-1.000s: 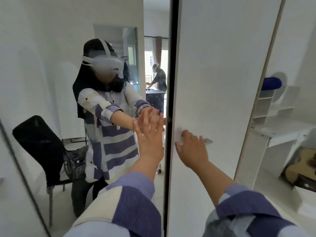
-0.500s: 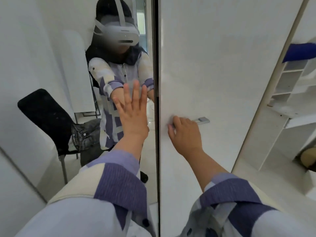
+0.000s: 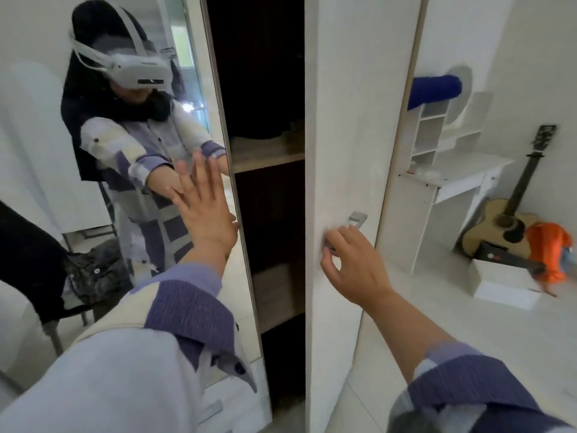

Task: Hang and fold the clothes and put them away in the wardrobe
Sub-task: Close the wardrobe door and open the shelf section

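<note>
I stand in front of a white wardrobe. My left hand [image 3: 203,207] lies flat, fingers spread, on the mirrored left door [image 3: 150,73]. My right hand [image 3: 352,264] curls its fingers around the metal handle [image 3: 356,221] of the plain white right door [image 3: 352,104]. A dark gap between the doors shows wooden shelves [image 3: 265,154] inside, with something dark lying on the upper one. In the mirror I see dark clothes [image 3: 90,276] heaped on a black chair [image 3: 28,254] behind me.
To the right stands a white desk with small shelves [image 3: 452,170] and a blue roll [image 3: 437,89] on top. A guitar [image 3: 512,214] leans on the wall beside an orange bundle [image 3: 549,254] and a white box [image 3: 502,285]. The floor is pale tile.
The two doors were closed together; now the right door has swung out and a gap shows the wardrobe's inside. My right hand has closed around the handle.
</note>
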